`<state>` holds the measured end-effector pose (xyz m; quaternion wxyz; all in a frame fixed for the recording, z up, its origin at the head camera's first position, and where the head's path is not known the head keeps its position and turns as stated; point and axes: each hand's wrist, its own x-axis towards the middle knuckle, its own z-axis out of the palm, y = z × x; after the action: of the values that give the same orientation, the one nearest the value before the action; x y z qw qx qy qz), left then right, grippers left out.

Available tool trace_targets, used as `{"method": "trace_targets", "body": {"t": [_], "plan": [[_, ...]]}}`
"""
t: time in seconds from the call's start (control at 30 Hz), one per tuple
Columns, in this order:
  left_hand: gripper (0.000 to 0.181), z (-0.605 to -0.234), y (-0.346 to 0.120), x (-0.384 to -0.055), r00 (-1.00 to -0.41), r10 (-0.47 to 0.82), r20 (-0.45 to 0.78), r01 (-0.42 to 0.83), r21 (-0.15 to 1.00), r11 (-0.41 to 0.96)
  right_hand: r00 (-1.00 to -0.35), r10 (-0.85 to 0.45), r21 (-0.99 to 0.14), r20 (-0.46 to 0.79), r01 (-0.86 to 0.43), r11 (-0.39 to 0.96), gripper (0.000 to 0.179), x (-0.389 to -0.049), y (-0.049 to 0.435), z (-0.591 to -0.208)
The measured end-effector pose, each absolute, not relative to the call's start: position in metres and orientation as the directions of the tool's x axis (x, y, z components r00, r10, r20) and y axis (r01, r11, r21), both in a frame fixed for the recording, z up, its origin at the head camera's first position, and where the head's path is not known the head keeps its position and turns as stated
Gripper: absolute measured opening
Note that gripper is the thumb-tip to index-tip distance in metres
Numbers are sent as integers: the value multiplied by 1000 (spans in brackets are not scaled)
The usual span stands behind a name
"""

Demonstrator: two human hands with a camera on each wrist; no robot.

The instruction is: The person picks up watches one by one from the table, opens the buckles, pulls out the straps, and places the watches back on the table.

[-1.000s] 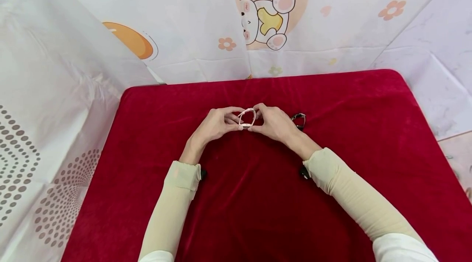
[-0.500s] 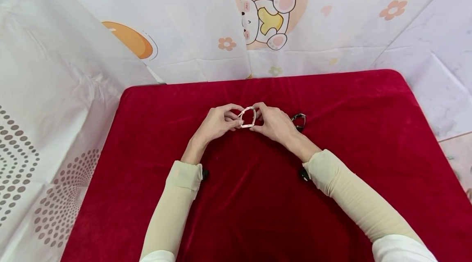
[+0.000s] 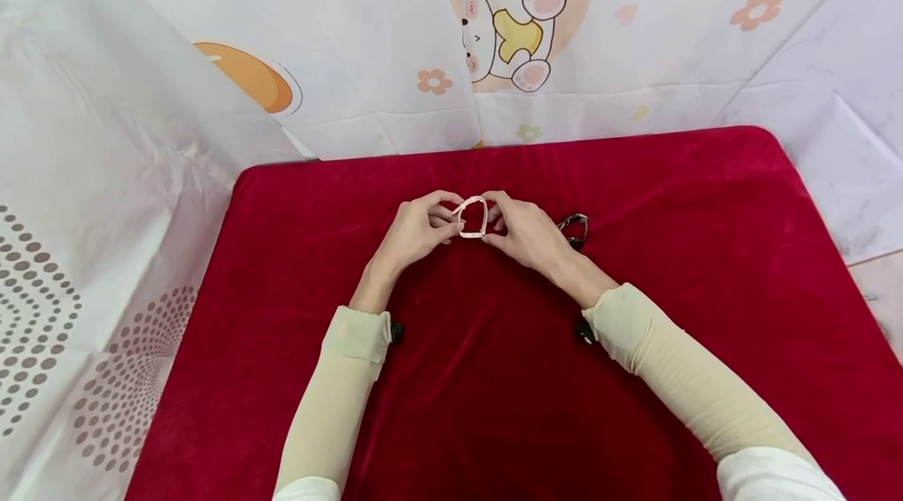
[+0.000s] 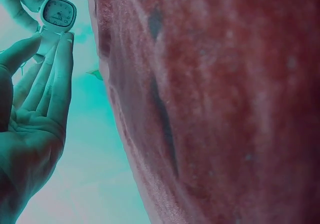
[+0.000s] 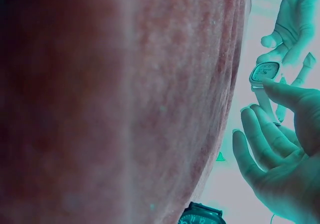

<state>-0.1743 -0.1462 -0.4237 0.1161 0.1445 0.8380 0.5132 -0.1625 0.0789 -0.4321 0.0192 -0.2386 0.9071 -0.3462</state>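
Observation:
A pale-strapped wristwatch (image 3: 473,234) is held up between both hands, its strap bent into a loop. Its squarish, rounded dial (image 4: 58,13) with numerals shows in the left wrist view. My left hand (image 3: 415,230) pinches one side of the strap between thumb and fingers. On the other side, my right hand (image 3: 527,233) grips the watch, its thumb at the case and its fingers toward the strap. Just beyond the right hand, a dark wristwatch (image 3: 574,230) lies on the red cloth, partly hidden by that hand in the head view.
Red velvet cloth (image 3: 458,375) covers the table under both arms. Printed white curtains (image 3: 381,38) hang behind the table and along its left side. A dark wristwatch face (image 5: 201,218) shows at the bottom of the right wrist view.
My left thumb has shifted up from the lower edge of the pale watch to the strap's side. Both hands have risen slightly in the view with the watch. The dark watch stays put.

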Motion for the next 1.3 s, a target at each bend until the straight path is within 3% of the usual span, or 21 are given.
{"method": "trace_targets", "body": {"t": [0.23,0.7,1.3], "plan": [[30,-425,-146,-175,-938,344,-44,140,859,493,-883,-435,-667,177,-432,606,50,-162,80,-435],[24,-424,-147,-174,-921,390,5,230,815,532,-909,-378,-661,174,-392,639,20,-164,79,-433],[15,-424,-147,-169,-912,407,52,275,814,511,-899,-373,-680,228,-421,600,13,-161,81,-430]]}}
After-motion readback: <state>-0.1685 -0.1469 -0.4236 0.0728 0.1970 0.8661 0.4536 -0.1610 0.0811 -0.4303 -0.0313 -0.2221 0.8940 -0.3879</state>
